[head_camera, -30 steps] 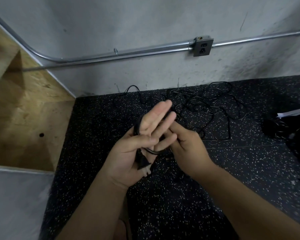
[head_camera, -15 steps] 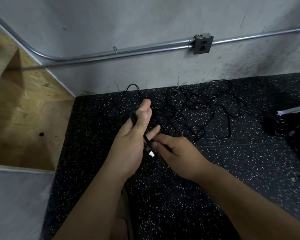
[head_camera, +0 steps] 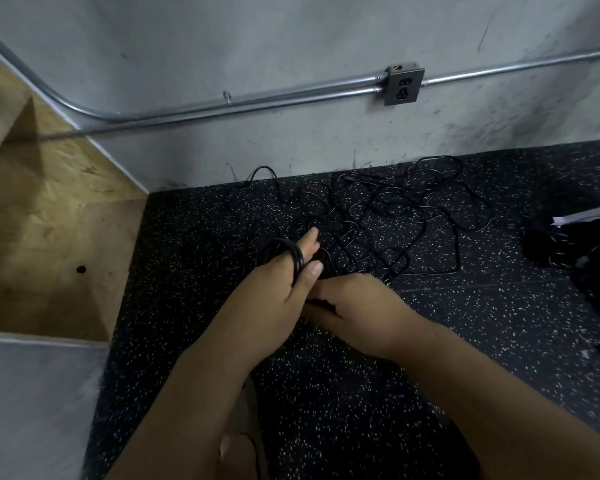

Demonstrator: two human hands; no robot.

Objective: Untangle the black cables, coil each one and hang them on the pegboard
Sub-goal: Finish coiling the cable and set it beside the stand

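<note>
A tangle of thin black cables (head_camera: 388,220) lies on the black speckled floor mat near the wall. My left hand (head_camera: 284,282) is turned back-up over the mat, with several loops of a black cable coil (head_camera: 293,252) wound round its fingers. The thumb presses on the loops. My right hand (head_camera: 357,306) sits just right of it, knuckles up, its fingers curled under the left hand on the same cable. The cable's end is hidden between the two hands. No pegboard is in view.
A grey concrete wall with metal conduit (head_camera: 257,100) and an outlet box (head_camera: 403,85) runs behind the mat. A plywood structure (head_camera: 49,220) stands at the left. A dark heap with white paper (head_camera: 582,244) lies at the right edge.
My left hand has turned from palm-up to back-up and dropped lower, with more cable wound on it. My right hand has moved in close under it.
</note>
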